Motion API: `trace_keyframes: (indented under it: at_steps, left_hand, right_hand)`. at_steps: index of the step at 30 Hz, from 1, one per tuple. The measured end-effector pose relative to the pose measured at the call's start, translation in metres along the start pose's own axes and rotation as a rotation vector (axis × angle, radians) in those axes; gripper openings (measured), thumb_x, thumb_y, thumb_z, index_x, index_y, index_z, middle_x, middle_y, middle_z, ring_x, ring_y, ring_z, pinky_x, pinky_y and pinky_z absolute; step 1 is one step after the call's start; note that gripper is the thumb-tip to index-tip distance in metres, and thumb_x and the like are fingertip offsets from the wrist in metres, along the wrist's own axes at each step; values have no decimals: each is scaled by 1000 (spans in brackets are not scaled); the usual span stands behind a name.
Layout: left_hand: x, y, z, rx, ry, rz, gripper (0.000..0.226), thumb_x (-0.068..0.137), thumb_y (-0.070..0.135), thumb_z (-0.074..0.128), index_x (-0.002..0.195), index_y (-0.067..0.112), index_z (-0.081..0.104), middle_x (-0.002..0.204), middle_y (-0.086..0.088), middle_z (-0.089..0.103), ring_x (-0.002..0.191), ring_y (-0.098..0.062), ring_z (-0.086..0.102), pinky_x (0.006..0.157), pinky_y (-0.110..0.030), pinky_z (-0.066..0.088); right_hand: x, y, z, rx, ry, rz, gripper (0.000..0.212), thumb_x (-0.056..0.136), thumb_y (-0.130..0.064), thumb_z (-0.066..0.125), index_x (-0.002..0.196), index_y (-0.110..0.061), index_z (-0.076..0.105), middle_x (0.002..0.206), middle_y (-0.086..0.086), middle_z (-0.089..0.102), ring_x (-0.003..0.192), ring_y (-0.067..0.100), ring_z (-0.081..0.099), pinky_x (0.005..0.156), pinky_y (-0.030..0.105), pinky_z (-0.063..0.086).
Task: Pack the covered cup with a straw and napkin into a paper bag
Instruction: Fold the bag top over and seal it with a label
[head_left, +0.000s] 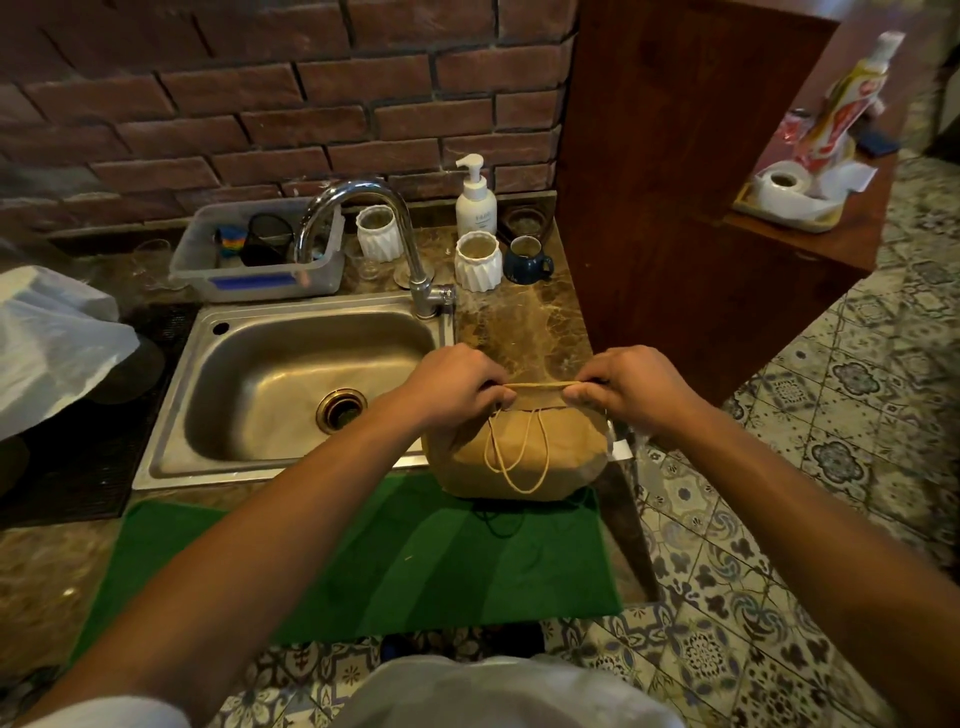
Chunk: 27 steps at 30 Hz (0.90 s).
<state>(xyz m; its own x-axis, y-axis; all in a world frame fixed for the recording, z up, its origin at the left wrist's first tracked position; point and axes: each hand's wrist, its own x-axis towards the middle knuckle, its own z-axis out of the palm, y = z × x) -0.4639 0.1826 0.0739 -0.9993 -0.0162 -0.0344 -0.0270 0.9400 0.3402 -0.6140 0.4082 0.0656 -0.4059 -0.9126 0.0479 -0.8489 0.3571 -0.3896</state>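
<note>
A brown paper bag (519, 457) stands on the marble counter just right of the sink, at the counter's front edge. Its top is pressed flat into a narrow folded strip. My left hand (457, 384) pinches the left end of that strip and my right hand (631, 387) pinches the right end. The bag's twine handles hang loose down its front face. The bag bulges. The cup, straw and napkin are not visible; whatever is inside the bag is hidden.
A steel sink (197, 395) with a tall tap (363, 208) lies to the left. Behind stand two white ribbed cups (478, 260), a pump bottle (475, 200), a blue mug (527, 260) and a plastic tub (260, 254). A wooden cabinet (675, 182) rises on the right. A green mat (363, 561) lies below.
</note>
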Motion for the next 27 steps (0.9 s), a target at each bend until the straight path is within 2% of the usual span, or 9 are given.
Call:
trace_keyframes:
  at_steps: [4, 10, 12, 15, 17, 20, 22, 25, 27]
  left_hand:
    - [-3, -5, 4, -37, 30, -23, 22, 98, 42, 62, 101, 29, 79, 94, 6, 78, 84, -16, 65, 61, -28, 35]
    - [-7, -5, 5, -117, -28, -87, 20, 96, 36, 66, 107, 24, 77, 98, 4, 76, 89, -16, 65, 73, -35, 50]
    - [-8, -4, 6, -118, -9, -98, 20, 96, 36, 66, 105, 23, 78, 95, 4, 76, 86, -16, 65, 71, -35, 49]
    - [-8, -4, 7, -106, 8, -109, 19, 96, 37, 66, 103, 24, 78, 90, 6, 74, 80, -13, 62, 65, -31, 41]
    - [-9, -5, 7, -111, -3, -108, 19, 96, 36, 66, 105, 23, 79, 91, 6, 75, 81, -13, 62, 66, -31, 41]
    - [-9, -3, 6, -105, -13, -96, 20, 96, 35, 67, 104, 22, 79, 92, 4, 76, 82, -15, 64, 68, -33, 47]
    - [-7, -2, 6, -104, -4, -95, 19, 96, 36, 67, 102, 23, 80, 89, 5, 76, 78, -13, 63, 65, -32, 44]
    - [-7, -5, 7, -131, 6, -125, 17, 96, 37, 67, 95, 26, 79, 78, 11, 71, 70, -8, 60, 60, -30, 35]
    - [-11, -8, 8, -141, 6, -140, 16, 95, 37, 67, 90, 26, 78, 74, 13, 67, 68, -8, 60, 59, -31, 36]
  right_hand:
    - [-6, 9, -3, 91, 3, 42, 27, 96, -44, 67, 103, -23, 82, 94, -7, 77, 84, 11, 66, 74, 39, 55]
    - [-2, 13, 7, 330, 142, 195, 19, 89, -37, 79, 95, -19, 84, 85, -6, 78, 80, 13, 72, 74, 42, 59]
    - [-2, 14, 11, 372, 186, 213, 18, 89, -35, 79, 96, -19, 84, 86, -8, 78, 83, 10, 72, 76, 34, 58]
    - [-3, 14, 15, 455, 232, 228, 10, 87, -35, 80, 95, -28, 81, 84, -20, 74, 86, -1, 72, 74, 11, 51]
    - [-5, 17, 17, 492, 227, 237, 10, 86, -36, 80, 95, -31, 79, 84, -23, 72, 87, -7, 70, 75, 6, 48]
    - [-8, 23, 16, 531, 210, 256, 14, 83, -42, 80, 93, -32, 79, 86, -19, 75, 87, -6, 71, 77, 13, 53]
    - [-10, 28, 19, 554, 257, 298, 12, 85, -46, 79, 91, -36, 78, 84, -19, 76, 86, -4, 71, 77, 16, 54]
    - [-22, 49, 35, 611, 449, 481, 12, 94, -47, 71, 93, -36, 78, 81, -20, 76, 80, -1, 71, 73, 19, 54]
    - [-35, 69, 55, 560, 471, 649, 14, 98, -39, 69, 101, -29, 78, 89, -18, 75, 83, 4, 69, 73, 27, 54]
